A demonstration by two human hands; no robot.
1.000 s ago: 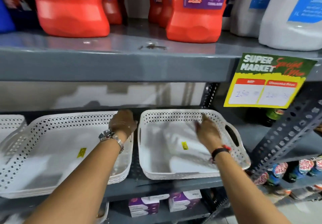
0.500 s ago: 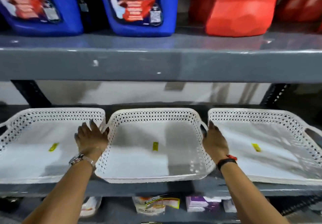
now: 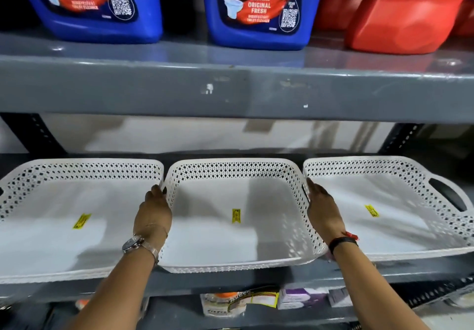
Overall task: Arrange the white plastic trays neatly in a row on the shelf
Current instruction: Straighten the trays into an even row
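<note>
Three white perforated plastic trays stand side by side on the grey shelf (image 3: 230, 279). Each has a small yellow sticker on its floor. My left hand (image 3: 154, 214) grips the left rim of the middle tray (image 3: 230, 265), in the gap beside the left tray (image 3: 77, 169). My right hand (image 3: 322, 214) holds the middle tray's right rim, at its handle slot, against the right tray (image 3: 384, 165). The middle tray's front edge sticks out slightly past the shelf's front lip. The left tray's left end is cut off by the frame.
The grey shelf above (image 3: 230, 91) hangs low over the trays and carries blue cleaner jugs (image 3: 259, 8) and red jugs (image 3: 405, 14). Dark slotted uprights (image 3: 400, 137) stand at the back. Small boxes and packets (image 3: 300, 297) sit on the shelf below.
The view swung left from the price sign to these three trays. My hands moved from the tray rims a second ago to both sides of the middle tray and closed around its rims.
</note>
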